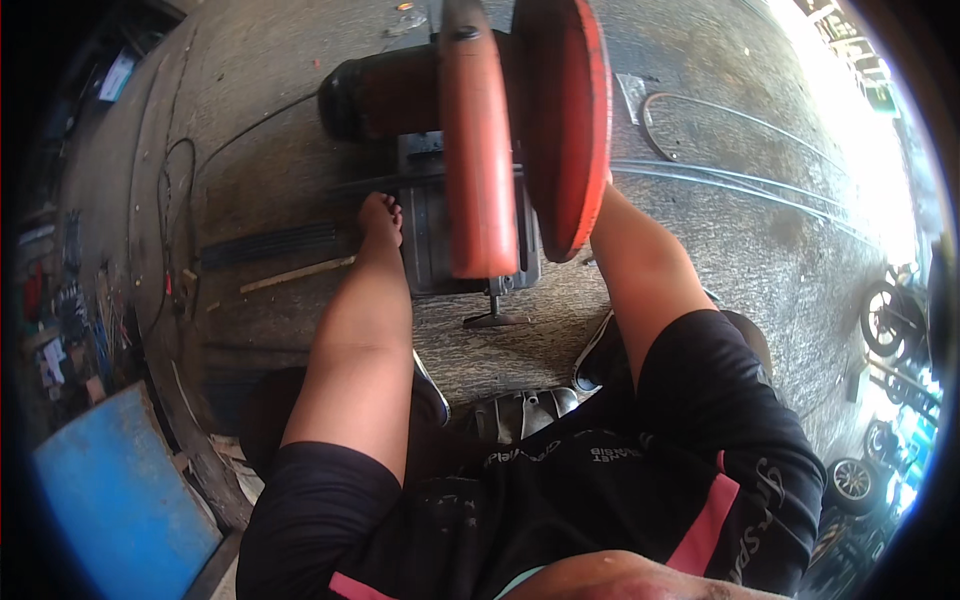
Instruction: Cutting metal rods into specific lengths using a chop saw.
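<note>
Neither of my hands shows in the head view; only a strip of bare skin (620, 578) lies at the lower edge. A cut-off saw stands on the concrete floor in front of me, with an orange blade guard (565, 120), an orange arm cover (478, 150), a black motor (365, 95) and a grey metal base (430, 245). My bare left foot (381, 215) rests against the left side of the base. My right lower leg (640, 260) passes behind the blade guard. Thin metal rods (740, 182) run from the saw out to the right.
A blue sheet (120, 500) lies at the lower left, beside shelves of small parts (60, 320). A wooden stick (295, 273), a black ribbed strip (265, 243) and a cable (180, 165) lie left of the saw. Sandals (597, 352) sit under my legs. Motorbike wheels (885, 320) stand at the right.
</note>
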Tool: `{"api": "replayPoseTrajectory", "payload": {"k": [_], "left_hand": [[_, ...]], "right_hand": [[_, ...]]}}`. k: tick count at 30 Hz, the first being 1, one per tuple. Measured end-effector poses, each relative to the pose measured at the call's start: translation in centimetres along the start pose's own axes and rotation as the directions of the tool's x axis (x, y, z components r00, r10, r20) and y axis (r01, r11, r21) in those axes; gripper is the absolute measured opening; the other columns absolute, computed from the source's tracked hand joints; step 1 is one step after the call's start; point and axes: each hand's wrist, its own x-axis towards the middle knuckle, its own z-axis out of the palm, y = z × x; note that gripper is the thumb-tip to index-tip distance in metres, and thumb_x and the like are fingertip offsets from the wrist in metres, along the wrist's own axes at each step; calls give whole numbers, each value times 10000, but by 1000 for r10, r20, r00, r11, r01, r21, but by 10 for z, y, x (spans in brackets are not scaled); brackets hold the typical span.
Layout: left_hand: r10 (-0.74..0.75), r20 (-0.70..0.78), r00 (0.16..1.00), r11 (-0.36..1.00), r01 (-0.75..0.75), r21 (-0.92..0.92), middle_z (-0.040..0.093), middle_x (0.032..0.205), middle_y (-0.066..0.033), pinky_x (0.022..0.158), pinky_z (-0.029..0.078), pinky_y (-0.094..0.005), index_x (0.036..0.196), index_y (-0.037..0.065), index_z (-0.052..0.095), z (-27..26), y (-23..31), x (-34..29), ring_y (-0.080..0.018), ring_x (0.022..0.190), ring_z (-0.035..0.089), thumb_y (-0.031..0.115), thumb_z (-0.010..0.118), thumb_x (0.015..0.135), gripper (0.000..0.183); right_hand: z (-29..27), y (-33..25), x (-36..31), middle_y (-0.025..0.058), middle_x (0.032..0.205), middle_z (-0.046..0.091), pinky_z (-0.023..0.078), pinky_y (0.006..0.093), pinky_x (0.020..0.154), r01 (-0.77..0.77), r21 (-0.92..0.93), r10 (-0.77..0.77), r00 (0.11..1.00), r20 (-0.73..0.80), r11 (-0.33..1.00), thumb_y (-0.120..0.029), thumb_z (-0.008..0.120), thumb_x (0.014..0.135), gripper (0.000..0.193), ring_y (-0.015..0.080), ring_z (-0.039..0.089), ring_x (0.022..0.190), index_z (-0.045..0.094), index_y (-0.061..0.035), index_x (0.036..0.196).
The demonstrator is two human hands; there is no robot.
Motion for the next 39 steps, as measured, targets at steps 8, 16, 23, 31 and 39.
{"api": "replayPoseTrajectory", "payload": {"k": [8, 16, 23, 31, 39], "left_hand": [[94, 36, 995, 994, -92, -49, 642, 804, -25, 493, 426, -275, 928, 136, 595, 19, -9, 30, -139, 613, 578, 277, 563, 903, 147], [120, 147, 982, 993, -117, -33, 622, 792, -59, 397, 365, -255, 952, 109, 573, 6, -14, 53, -141, 547, 541, 350, 524, 955, 246], [110, 47, 993, 992, -107, -70, 616, 831, -77, 404, 407, -236, 1003, 65, 550, 9, -2, 23, -159, 594, 609, 348, 497, 989, 289], [185, -35, 982, 975, -188, -120, 583, 972, -84, 566, 522, -269, 1047, 39, 535, 19, 18, -21, -192, 696, 635, 294, 467, 1009, 266], [160, -64, 985, 931, -172, -322, 568, 1036, -115, 760, 571, -350, 1117, 28, 525, 14, 28, -4, -237, 826, 626, 281, 471, 1005, 282]], "right_hand": [[-47, -51, 12, 99, 1139, 647, 513, 309, 850, 357, -915, -179, 903, 390, -190, -317, 533, 967, 331, 209, 635, 1027, 588, -42, 1142], [-58, -15, 54, 156, 1104, 665, 517, 378, 876, 546, -703, -363, 607, 707, -456, -368, 542, 947, 370, 296, 633, 1049, 611, -53, 1129], [-35, 14, 125, 123, 1109, 666, 532, 384, 852, 137, -46, -105, 898, 428, 989, -323, 348, 1025, 387, 266, 671, 942, 595, -65, 1172], [-56, -2, 79, 155, 1146, 629, 507, 434, 895, 110, -170, -22, 893, 450, 979, -263, 376, 988, 389, 310, 618, 1047, 565, -13, 1218], [-56, -13, 57, 160, 1149, 627, 504, 436, 900, -65, 90, 13, 873, 488, 994, -253, 379, 982, 390, 314, 612, 1058, 562, -2, 1217]]}}
